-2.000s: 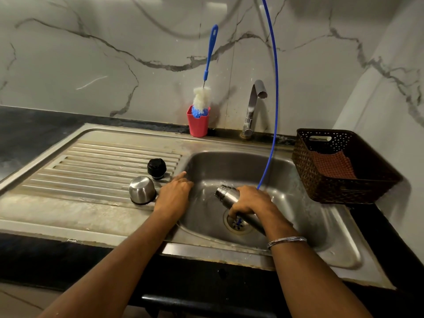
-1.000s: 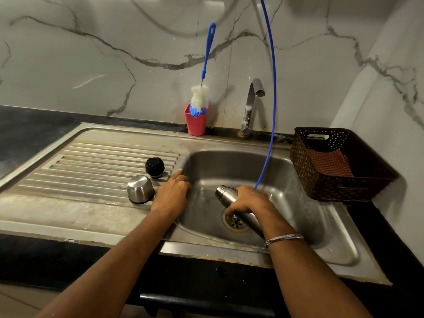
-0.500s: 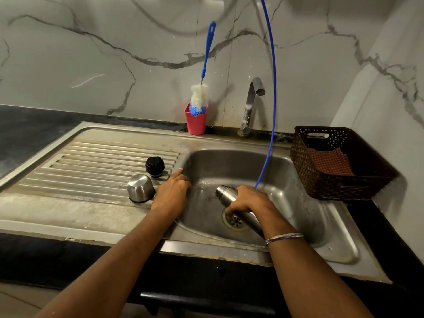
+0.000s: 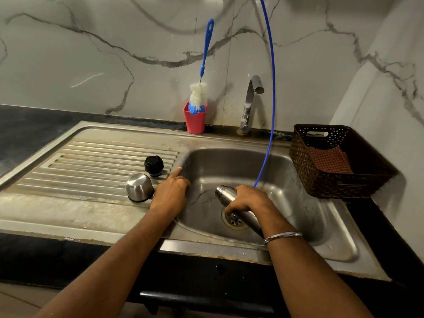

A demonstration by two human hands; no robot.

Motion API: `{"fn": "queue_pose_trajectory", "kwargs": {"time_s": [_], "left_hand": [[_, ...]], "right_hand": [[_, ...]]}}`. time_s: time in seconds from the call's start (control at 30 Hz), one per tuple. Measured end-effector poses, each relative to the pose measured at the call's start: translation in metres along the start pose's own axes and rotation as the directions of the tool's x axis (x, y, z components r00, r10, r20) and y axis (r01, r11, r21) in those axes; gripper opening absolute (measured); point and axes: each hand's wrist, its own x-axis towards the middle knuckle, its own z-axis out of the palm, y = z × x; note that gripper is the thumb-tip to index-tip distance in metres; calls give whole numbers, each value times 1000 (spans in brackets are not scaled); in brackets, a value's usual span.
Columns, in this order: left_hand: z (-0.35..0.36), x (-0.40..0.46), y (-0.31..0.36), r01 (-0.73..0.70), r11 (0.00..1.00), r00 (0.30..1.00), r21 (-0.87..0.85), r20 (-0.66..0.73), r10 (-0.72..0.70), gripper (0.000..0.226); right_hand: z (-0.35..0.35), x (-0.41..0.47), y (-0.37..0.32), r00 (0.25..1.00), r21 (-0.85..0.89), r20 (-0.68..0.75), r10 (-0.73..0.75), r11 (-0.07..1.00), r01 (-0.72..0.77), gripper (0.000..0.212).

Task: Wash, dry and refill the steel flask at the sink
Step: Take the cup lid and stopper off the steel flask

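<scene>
The steel flask [image 4: 231,198] is held tilted over the sink basin [image 4: 296,203], its open mouth aimed toward ten o'clock and its base toward four o'clock, above the drain [image 4: 235,220]. It is gripped around the middle by the right hand [image 4: 249,199], whose fingers are curled over the body from above. The left hand [image 4: 172,192] is rested on the basin's nine o'clock rim, index finger extended toward twelve o'clock, the other fingers loosely bent over the edge. The steel cup [image 4: 139,187] and black stopper [image 4: 154,165] are seen on the drainboard [image 4: 80,166], at the left hand's ten o'clock.
</scene>
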Motion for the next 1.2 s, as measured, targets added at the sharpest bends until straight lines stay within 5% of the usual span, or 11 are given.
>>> {"fn": "queue_pose_trajectory", "kwargs": {"time_s": [0.87,1.2], "left_hand": [[-13,-6,5,45,998,999,-37,29,-44,44],[-14,-7,7,53,998,998,-31,30,-52,43]], "right_hand": [[-14,-14,1,958,-176,182,222,966,-190,74],[-17,-20,1,927,-326,258,270,928,-180,41]]}}
